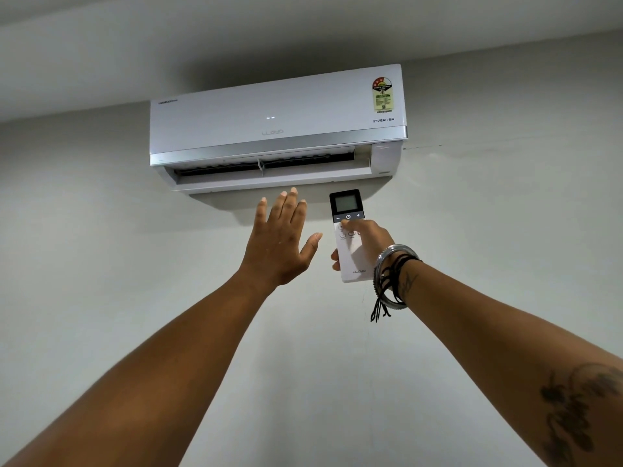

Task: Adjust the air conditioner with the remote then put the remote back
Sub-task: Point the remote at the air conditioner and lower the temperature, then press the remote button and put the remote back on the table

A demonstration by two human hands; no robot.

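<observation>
A white wall air conditioner (276,126) hangs high on the wall, its lower flap open and two small lights lit on its front. My right hand (369,242) holds a white remote (350,261) with a dark top and screen, pointed up at the unit, thumb resting on buttons just under the power key. My left hand (281,241) is raised flat with fingers spread, just below the open vent and left of the remote, holding nothing.
A plain grey wall (505,230) fills the view, meeting the ceiling (202,35) just above the unit. A thin crack runs right from the unit's corner. Bangles and black threads circle my right wrist.
</observation>
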